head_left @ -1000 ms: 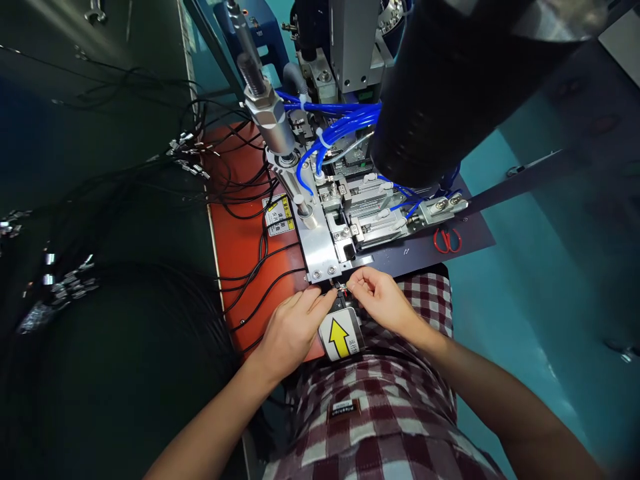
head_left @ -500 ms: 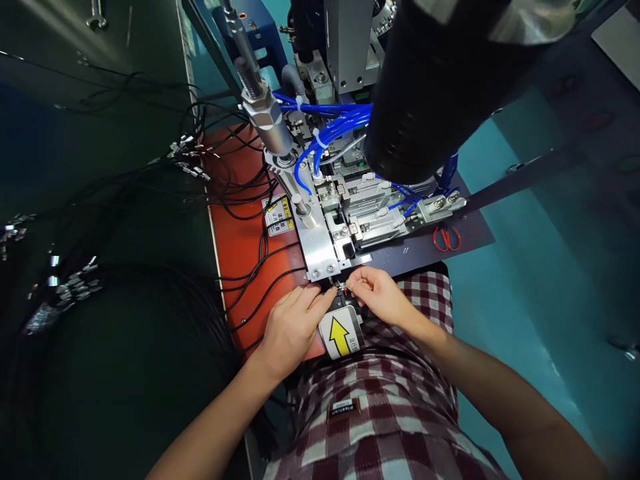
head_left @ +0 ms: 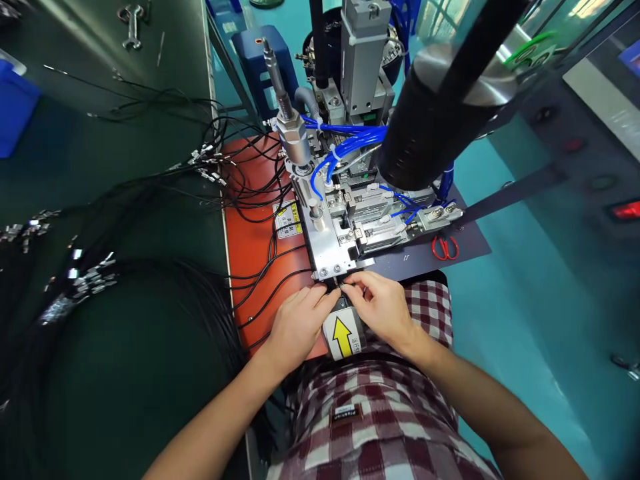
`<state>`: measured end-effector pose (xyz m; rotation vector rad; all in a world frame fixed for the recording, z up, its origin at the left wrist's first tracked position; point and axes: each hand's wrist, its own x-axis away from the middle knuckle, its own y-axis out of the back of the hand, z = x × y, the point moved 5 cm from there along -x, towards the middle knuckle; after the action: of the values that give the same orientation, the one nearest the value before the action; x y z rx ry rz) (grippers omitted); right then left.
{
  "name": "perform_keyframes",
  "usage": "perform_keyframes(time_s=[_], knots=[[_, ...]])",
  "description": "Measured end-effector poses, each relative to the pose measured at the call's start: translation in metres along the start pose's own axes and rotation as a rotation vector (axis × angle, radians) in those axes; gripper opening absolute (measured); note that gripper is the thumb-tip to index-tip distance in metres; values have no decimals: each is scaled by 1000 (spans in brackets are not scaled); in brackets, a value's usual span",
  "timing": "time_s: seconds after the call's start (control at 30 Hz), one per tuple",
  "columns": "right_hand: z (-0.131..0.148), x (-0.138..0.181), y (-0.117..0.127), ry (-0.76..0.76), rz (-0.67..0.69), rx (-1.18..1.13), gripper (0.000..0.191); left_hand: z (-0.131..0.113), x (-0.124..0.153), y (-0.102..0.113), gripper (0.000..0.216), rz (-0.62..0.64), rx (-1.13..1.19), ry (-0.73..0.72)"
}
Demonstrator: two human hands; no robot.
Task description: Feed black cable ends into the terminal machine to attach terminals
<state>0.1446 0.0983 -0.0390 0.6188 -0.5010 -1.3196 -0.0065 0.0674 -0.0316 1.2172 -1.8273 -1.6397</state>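
My left hand (head_left: 299, 325) and my right hand (head_left: 383, 308) meet at the front edge of a small metal machine (head_left: 334, 248). Both pinch the end of a thin black cable (head_left: 342, 288) with a small metal tip, just below the machine's silver plate. Directly under my fingers sits a white label with a yellow arrow (head_left: 343, 335) pointing toward the machine. The cable end is mostly hidden by my fingertips.
Many black cables (head_left: 260, 200) with metal ends (head_left: 80, 280) trail across the orange mat (head_left: 250, 247) and the dark green bench at left. Blue air hoses (head_left: 345, 133) loop over the machine. Red scissors (head_left: 446, 247) lie to the right. A black cylinder (head_left: 425, 133) hangs overhead.
The head camera has tilted up, showing more of the bench and machine. My right hand has dropped slightly and its fingers have closed in toward my left fingertips at the cable end.
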Motion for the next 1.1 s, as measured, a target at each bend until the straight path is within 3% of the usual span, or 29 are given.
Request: perform_keyframes(time_s=[0.17,0.37,0.67,0.83,1.1], knots=[[-1,-3,-10,-48,10,-26,12,1,-1,-1,33,-8,18,-6],[-11,0,-15,-104,3,-215,13,-1,1,-4,34,82,5,-33],[-26,3,-28,-330,93,-637,16,2,1,-3,35,109,19,-31],[-30,2,-40,-571,214,-917,18,1,-1,-2,34,96,20,-45],[-34,11,-33,-591,181,-970,27,2,-2,-2,33,120,18,-48]])
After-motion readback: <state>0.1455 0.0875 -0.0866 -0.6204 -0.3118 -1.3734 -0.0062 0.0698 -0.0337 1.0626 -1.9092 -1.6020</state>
